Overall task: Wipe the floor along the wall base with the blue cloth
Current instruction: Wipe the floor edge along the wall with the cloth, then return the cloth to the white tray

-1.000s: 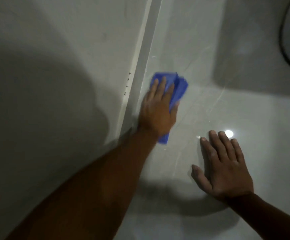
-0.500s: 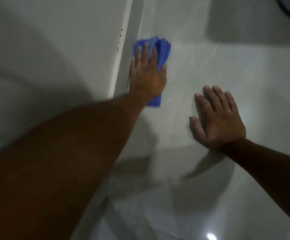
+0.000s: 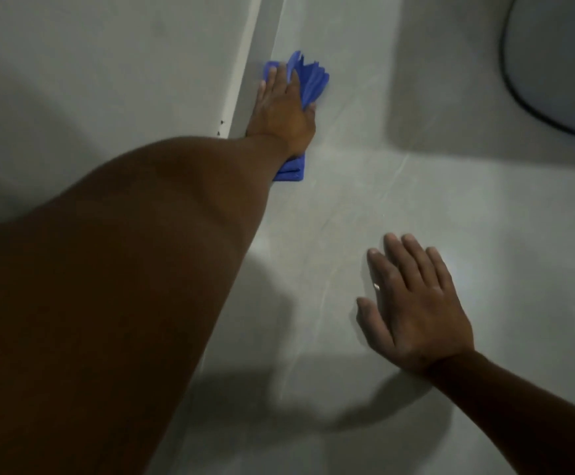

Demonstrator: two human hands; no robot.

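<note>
The folded blue cloth (image 3: 312,80) lies on the pale grey tiled floor (image 3: 399,207), right against the wall base (image 3: 258,60). My left hand (image 3: 281,111) presses flat on top of it, fingers pointing away along the base; blue shows past the fingertips and behind the wrist. My right hand (image 3: 413,303) rests palm down on the floor nearer to me, fingers spread, holding nothing. My left forearm fills the lower left of the view.
The grey wall (image 3: 107,80) takes up the left side, with small dark specks low on it near the base. A dark curved cable or rim (image 3: 516,84) lies on the floor at the upper right. Shadows fall across the floor.
My left hand has slid the blue cloth farther along the wall base, away from me. My right hand stays flat on the floor, now lower in the view.
</note>
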